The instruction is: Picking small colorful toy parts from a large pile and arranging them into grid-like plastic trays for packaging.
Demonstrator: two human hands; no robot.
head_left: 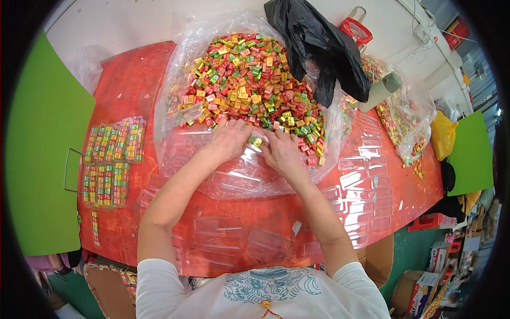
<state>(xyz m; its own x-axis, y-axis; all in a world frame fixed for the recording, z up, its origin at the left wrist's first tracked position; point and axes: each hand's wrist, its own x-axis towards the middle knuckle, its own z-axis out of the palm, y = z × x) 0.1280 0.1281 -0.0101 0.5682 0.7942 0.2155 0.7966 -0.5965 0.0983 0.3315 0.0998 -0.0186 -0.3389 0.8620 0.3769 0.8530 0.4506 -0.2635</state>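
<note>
A large heap of small wrapped candies (244, 80) in red, orange, yellow and green lies on a clear plastic sheet (175, 143). Both my hands meet at its near edge. My left hand (232, 138) is closed, its curled fingertips among the candies. To its right my right hand (283, 150) also has bent fingers, touching candies at the edge. Between the two thumbs sits a green-and-yellow candy (256, 141), with shiny clear plastic below it. What each set of fingers grips is hidden by the hands and too small to make out.
Filled candy trays (106, 184) stand on the red table (133, 69) at left. Empty clear trays (356, 196) lie at right and along the near edge. A black plastic bag (319, 42) overhangs the heap's far right. Another candy bag (404, 127) lies beyond it.
</note>
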